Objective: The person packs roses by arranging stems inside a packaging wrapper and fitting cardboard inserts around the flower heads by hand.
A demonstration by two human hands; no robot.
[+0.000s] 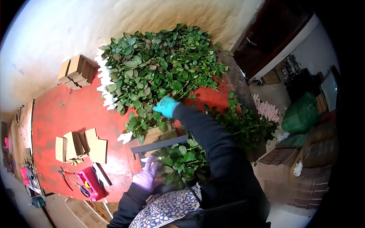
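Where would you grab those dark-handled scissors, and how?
Take the scissors by their looped handles, coming from the near edge of the red table. The loops face that way; the blades point away. They lie beside the pink holder, so a pinch from above probably suits best.

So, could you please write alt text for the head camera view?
A person's teal-gloved right hand is at a heap of leafy stems on a red table, the lilac-gloved left hand by a dark frame. Cardboard pieces, scissors and a pink holder lie at picture left.
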